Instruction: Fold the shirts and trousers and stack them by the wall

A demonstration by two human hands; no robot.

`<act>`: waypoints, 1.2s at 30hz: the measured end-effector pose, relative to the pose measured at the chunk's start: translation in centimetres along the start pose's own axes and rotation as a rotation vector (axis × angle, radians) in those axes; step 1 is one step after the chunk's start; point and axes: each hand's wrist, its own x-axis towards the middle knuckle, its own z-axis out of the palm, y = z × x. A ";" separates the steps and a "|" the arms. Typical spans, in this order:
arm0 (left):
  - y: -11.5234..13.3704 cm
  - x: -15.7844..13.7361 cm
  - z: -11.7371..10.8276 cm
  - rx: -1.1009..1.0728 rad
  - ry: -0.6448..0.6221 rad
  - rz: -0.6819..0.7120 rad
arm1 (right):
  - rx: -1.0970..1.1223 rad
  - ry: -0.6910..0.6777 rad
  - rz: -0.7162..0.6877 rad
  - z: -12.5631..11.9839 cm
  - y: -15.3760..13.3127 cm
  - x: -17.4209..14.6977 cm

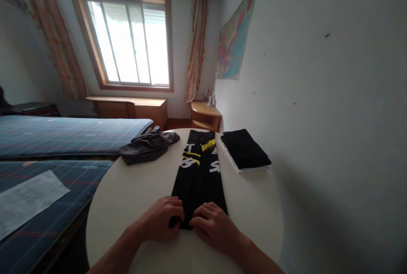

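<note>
A black garment point(200, 185) with white lettering and yellow stripes lies in a long, narrow folded strip down the middle of the round white table point(140, 193). I cannot make out whether it is a shirt or trousers. My left hand point(165, 219) is closed at the near left corner of the cloth, fingers curled over its edge. At the near right part, my right hand point(213, 223) has its fingers bent and pinching the same end. The fingertips of both hands are partly hidden against the dark fabric.
A crumpled dark grey garment point(146, 146) lies at the table's back left. Folded black cloth point(244, 149) rests on a white stack at the back right, near the wall point(333, 138). Plaid mattresses point(79, 136) stand to the left, one bearing a paper sheet point(32, 199).
</note>
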 end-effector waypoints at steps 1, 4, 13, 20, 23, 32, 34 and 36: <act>0.1 0.0 0.0 -0.005 -0.016 0.002 | 0.002 -0.018 -0.002 0.1 0.1 0.0; 0.2 0.1 -0.1 -0.018 0.016 -0.032 | 0.021 -0.033 -0.012 0.2 0.2 -0.2; -0.4 -0.3 -0.3 -0.106 0.014 -0.080 | 0.066 0.001 0.149 -1.4 -0.3 -0.7; -0.1 -0.3 -0.3 -0.006 -0.018 -0.020 | 0.138 -0.050 0.240 -1.9 0.1 -1.7; 0.1 -0.1 0.1 0.094 -0.005 0.040 | 0.105 -0.038 0.175 -1.8 0.1 -1.6; 0.5 0.3 1.1 0.214 0.114 0.061 | 0.013 0.106 0.032 -0.8 0.2 -1.4; 0.6 0.3 1.0 0.204 0.133 0.048 | 0.043 0.148 0.044 -0.7 0.3 -1.4; 0.8 0.2 0.9 0.187 0.105 0.062 | 0.076 0.163 0.059 -0.7 0.4 -1.5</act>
